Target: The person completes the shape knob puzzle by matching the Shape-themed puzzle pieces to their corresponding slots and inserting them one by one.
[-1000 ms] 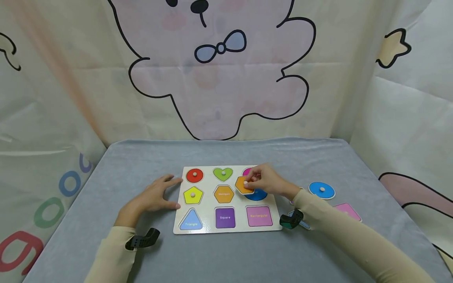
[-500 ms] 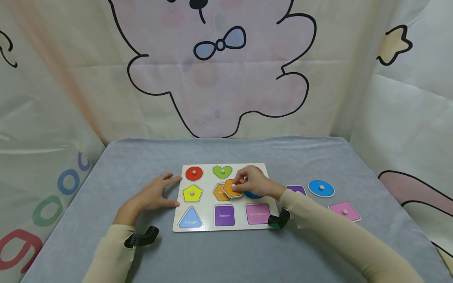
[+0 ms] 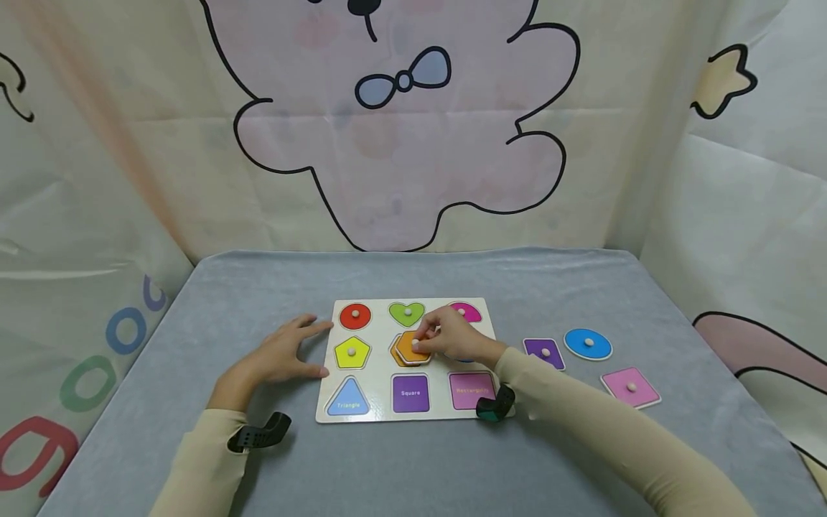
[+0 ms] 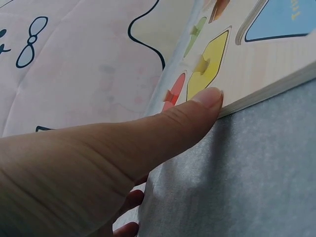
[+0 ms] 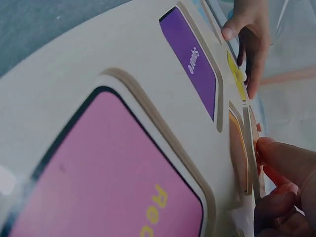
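Observation:
An orange hexagon puzzle piece [image 3: 410, 349] is pinched by its knob in my right hand [image 3: 455, 336], overlapping the matching orange recess in the white puzzle board [image 3: 380, 391]. In the right wrist view, the hexagon piece [image 5: 254, 148] stands close over that recess [image 5: 238, 148], slightly offset. At the board's left edge, my left hand [image 3: 278, 353] touches it with spread, relaxed fingers; its thumb [image 4: 197, 108] presses the edge beside the yellow pentagon [image 4: 210, 59]. Red circle [image 3: 355, 317], green heart [image 3: 406, 313] and magenta semicircle [image 3: 465, 311] pieces sit in the top row.
Right of the board lie a purple square piece [image 3: 544, 352], a blue oval piece [image 3: 588, 344] and a pink rectangle piece [image 3: 631, 387]. The triangle [image 3: 349, 398], square [image 3: 410, 394] and rectangle [image 3: 470, 391] recesses show their printed words. A blue-grey cloth [image 3: 388, 467] covers the table.
My right hand has carried the hexagon piece leftward from over the blue oval recess to the orange recess. The purple square piece has come into view. My left hand stays at the board's edge.

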Demonstrator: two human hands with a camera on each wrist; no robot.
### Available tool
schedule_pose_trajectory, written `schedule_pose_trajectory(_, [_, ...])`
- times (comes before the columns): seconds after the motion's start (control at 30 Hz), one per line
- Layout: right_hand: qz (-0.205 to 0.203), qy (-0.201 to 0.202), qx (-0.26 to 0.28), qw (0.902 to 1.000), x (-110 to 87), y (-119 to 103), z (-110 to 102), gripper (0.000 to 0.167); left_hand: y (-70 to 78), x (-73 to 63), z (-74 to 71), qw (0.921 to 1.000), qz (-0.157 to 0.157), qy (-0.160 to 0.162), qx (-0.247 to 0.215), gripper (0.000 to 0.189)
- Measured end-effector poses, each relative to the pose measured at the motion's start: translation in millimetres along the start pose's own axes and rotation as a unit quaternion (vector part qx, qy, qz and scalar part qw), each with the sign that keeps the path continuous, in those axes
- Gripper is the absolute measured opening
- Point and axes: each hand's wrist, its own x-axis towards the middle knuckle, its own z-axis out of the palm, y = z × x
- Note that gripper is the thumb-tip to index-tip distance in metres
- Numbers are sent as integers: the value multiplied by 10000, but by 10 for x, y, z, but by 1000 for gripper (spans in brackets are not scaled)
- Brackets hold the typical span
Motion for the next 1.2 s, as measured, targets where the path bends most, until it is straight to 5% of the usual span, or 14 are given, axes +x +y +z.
schedule_pose_trajectory(0.4, [250, 155, 39, 9996, 42, -46, 134, 12, -8, 10, -16, 10000, 65, -1, -33, 89])
schedule_pose_trajectory(1.2, [89, 86, -262, 9996, 1, 9, 167, 7, -31, 39, 13, 9999, 130, -13, -13, 90])
